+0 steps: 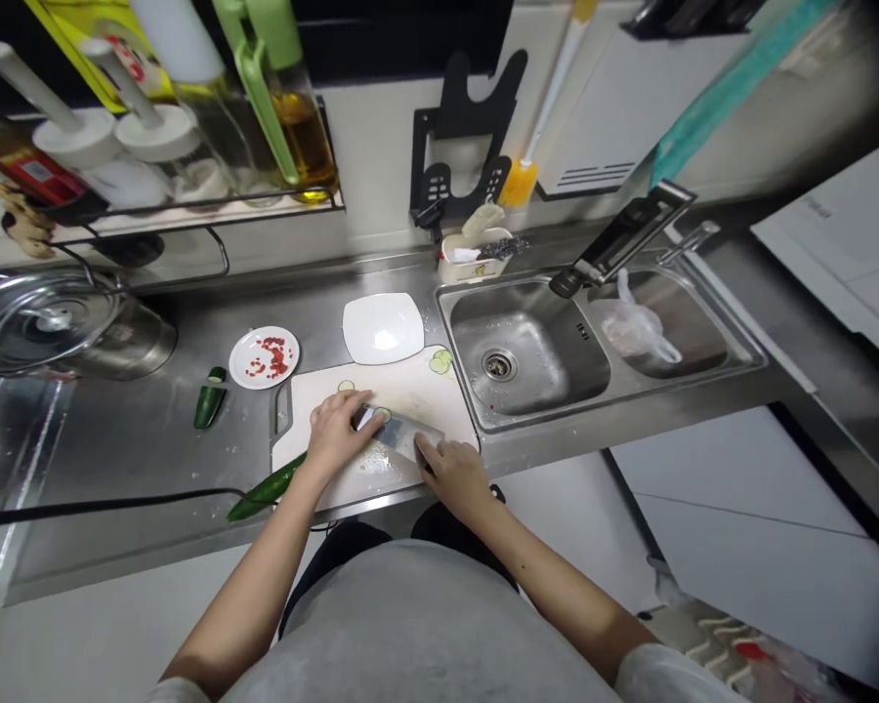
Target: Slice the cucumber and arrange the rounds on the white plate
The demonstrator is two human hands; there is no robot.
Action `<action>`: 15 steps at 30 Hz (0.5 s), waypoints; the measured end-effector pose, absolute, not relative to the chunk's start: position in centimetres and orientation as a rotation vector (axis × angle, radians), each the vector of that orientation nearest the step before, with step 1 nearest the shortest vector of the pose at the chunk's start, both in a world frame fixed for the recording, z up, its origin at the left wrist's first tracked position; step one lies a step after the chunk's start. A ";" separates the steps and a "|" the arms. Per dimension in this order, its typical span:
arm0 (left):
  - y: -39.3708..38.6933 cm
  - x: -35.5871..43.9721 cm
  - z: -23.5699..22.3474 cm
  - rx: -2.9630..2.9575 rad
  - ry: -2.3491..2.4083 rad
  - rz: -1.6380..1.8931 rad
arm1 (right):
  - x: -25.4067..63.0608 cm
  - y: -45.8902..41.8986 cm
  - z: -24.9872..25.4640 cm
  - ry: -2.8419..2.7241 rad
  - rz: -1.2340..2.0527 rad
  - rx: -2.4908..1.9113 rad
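A knife (423,427) with a broad blade lies low over the white cutting board (314,386), its handle hidden inside my closed right hand (458,476). My left hand (337,430) is at the far left end of the blade, thumb and fingers apart. A thin cucumber slice (383,415) rests by the left thumb tip, on or against the blade. Another slice (346,386) lies just beyond the left fingers. Several overlapping slices (440,362) sit at the board's back right corner. One long cucumber (268,491) lies partly behind my left forearm, across the board's left edge.
Beyond the board stands a white square plate (383,329). To its left, a round plate (253,359) carries chopped red pieces, near a short cucumber piece (209,405). A steel pot (117,332) stands far left. The double sink (527,361) borders the board's right. A black cable (117,502) crosses the counter.
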State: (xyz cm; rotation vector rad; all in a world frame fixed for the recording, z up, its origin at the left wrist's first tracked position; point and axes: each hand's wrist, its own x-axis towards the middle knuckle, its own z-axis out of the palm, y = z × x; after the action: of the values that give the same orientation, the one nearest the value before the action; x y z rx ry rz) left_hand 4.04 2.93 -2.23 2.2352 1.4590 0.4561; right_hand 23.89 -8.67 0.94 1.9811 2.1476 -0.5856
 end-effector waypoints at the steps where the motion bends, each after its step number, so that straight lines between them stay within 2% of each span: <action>1: 3.1 4.5 -2.1 2.239 1.434 0.396 | 24.1 -8.7 0.9 2.159 -0.567 1.968; 4: 3.4 5.8 -2.2 2.202 1.342 0.323 | 24.6 -9.1 0.9 2.179 -0.532 1.935; 8: 3.5 6.8 -3.1 2.108 1.312 0.398 | 25.3 -9.8 0.6 2.146 -0.509 1.938; 12: 4.5 6.5 -3.8 1.898 1.584 0.486 | 26.2 -10.4 0.2 2.087 -0.488 2.003; 15: 6.1 5.5 -4.1 1.730 1.801 0.426 | 26.8 -10.7 -0.1 2.080 -0.445 2.057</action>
State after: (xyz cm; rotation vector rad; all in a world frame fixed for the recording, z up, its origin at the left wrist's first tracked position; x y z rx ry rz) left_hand 5.52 6.07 -4.06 1.7302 1.8011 0.4260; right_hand 26.80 -10.68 -0.09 2.0566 2.0799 -0.4445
